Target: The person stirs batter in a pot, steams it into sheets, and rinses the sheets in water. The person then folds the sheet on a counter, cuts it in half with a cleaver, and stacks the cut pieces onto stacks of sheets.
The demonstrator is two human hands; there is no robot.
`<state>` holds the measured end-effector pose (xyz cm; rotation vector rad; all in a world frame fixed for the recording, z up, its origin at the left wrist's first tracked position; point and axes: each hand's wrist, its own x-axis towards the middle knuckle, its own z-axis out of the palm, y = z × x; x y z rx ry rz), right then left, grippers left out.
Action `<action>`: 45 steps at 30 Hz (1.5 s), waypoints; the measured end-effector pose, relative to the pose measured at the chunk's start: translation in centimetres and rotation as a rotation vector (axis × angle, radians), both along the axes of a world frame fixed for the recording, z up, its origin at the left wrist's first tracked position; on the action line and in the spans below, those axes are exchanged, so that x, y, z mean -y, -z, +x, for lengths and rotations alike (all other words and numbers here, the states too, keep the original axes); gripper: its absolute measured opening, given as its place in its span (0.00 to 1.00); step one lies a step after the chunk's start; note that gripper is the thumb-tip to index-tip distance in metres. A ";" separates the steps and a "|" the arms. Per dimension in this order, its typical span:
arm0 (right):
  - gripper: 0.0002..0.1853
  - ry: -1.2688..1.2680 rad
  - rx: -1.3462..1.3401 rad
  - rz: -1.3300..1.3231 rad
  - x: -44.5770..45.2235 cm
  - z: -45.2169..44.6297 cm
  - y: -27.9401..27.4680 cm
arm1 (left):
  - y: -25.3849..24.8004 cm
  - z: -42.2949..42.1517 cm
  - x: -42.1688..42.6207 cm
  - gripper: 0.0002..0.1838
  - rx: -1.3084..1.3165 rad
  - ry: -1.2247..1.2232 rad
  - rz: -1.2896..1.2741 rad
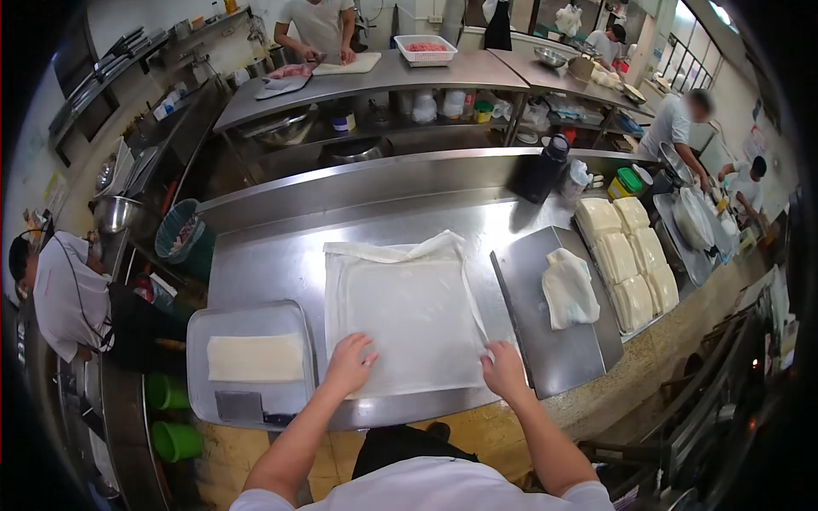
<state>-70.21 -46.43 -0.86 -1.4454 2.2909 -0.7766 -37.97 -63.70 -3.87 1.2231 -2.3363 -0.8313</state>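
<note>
A shallow tray (400,319) lined with thin white cloth or film lies on the steel table, its far edge folded and crumpled. At its near left corner is my left hand (350,364), fingers curled near the edge; whether they pinch the liner is unclear. My right hand (504,370) is at the near right corner, fingers curled by the liner's edge, their grip partly hidden. Left of the tray, a pale flat slab (256,358) rests on a scale-like platform (200,319). To the right, a crumpled white cloth (569,289) lies on a steel board (532,332).
Stacked pale blocks (630,255) stand at the right, near a dark bottle (545,169) and a green-lidded tub (626,180). A raised steel ledge (409,177) bounds the table's far side. Other people work beyond it and at the left (68,289).
</note>
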 end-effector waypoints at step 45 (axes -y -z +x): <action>0.09 -0.088 -0.201 -0.075 17.4 -7.6 4.0 | -1.4 4.9 17.6 0.13 0.002 -0.061 -0.173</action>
